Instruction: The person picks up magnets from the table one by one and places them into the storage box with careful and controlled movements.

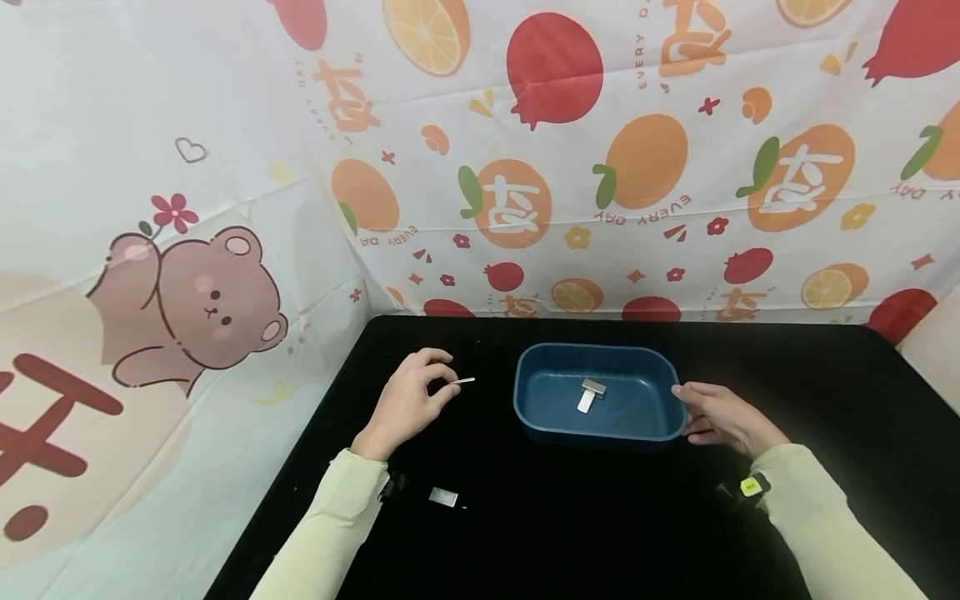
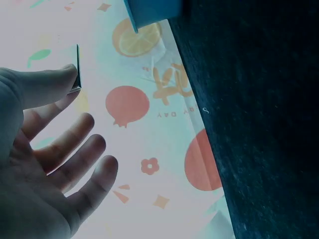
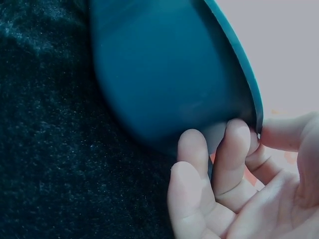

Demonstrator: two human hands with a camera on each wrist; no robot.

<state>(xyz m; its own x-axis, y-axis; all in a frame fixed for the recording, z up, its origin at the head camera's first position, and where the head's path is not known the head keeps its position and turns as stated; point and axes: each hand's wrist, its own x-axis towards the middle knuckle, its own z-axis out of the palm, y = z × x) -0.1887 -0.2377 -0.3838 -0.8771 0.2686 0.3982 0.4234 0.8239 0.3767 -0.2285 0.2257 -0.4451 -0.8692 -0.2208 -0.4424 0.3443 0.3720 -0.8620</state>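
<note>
My left hand (image 1: 411, 398) pinches a thin, flat metallic piece (image 1: 466, 381) between thumb and forefinger, left of a blue basin (image 1: 600, 435). In the left wrist view the piece (image 2: 78, 69) appears edge-on as a thin dark strip; the other fingers are spread loosely. My right hand (image 1: 726, 415) grips the basin's right end, thumb at the rim and fingers against the outer wall (image 3: 159, 74). Inside the basin lie small silvery rectangular pieces (image 1: 594, 387), one overlapping a whiter one (image 1: 586, 402). What exactly these pieces are is too small to tell.
Another small silvery rectangle (image 1: 443, 497) lies on the black cloth-covered table (image 1: 570, 517) near my left forearm, with a tiny white speck (image 1: 464, 507) beside it. A fruit-printed curtain (image 1: 555, 192) hangs behind the table, and a bear-printed one (image 1: 202, 300) hangs at the left.
</note>
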